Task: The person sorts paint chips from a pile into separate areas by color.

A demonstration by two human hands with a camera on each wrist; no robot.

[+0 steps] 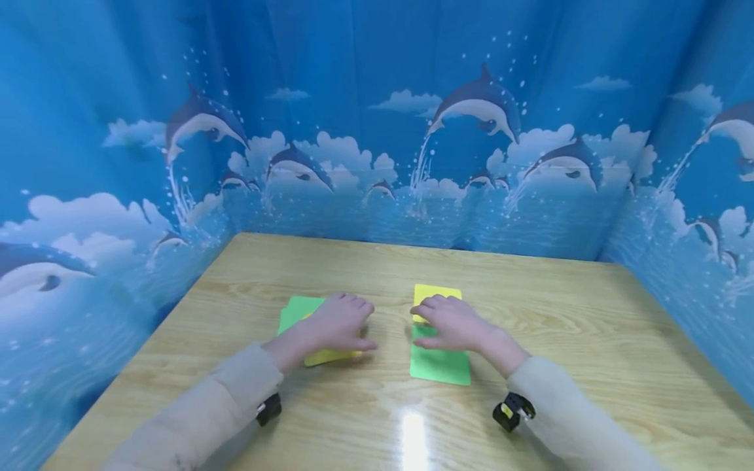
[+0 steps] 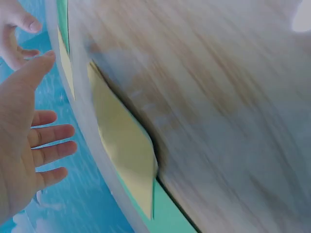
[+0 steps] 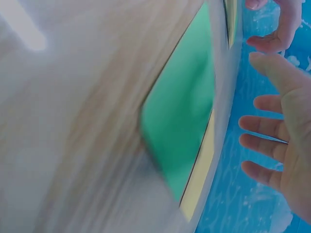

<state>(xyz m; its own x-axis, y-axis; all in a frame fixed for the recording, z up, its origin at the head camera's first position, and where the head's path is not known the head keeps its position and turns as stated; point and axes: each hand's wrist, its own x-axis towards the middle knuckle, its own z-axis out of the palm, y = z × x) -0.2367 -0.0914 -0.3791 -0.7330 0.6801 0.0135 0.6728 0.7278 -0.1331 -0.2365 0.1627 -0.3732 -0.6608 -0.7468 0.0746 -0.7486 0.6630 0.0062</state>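
Observation:
My left hand (image 1: pixel 340 322) hovers over the cards on the left, palm down with fingers extended, holding nothing. Beneath it a yellow card (image 1: pixel 323 357) lies askew on top of green cards (image 1: pixel 296 312). In the left wrist view, a gap shows between the left hand (image 2: pixel 22 136) and the yellow card (image 2: pixel 124 143). Over the right pair is my right hand (image 1: pixel 452 325), also empty, its fingers spread apart in the right wrist view. Under it lie a green card (image 1: pixel 440 367) nearer me and a yellow card (image 1: pixel 437 292) just behind, partly covered by the hand.
The cards lie on a light wooden table (image 1: pixel 365 412), with a strip of bare wood between the two groups. A blue dolphin-print curtain (image 1: pixel 365 131) surrounds the back and both sides. Each wrist carries a small black camera (image 1: pixel 506 413).

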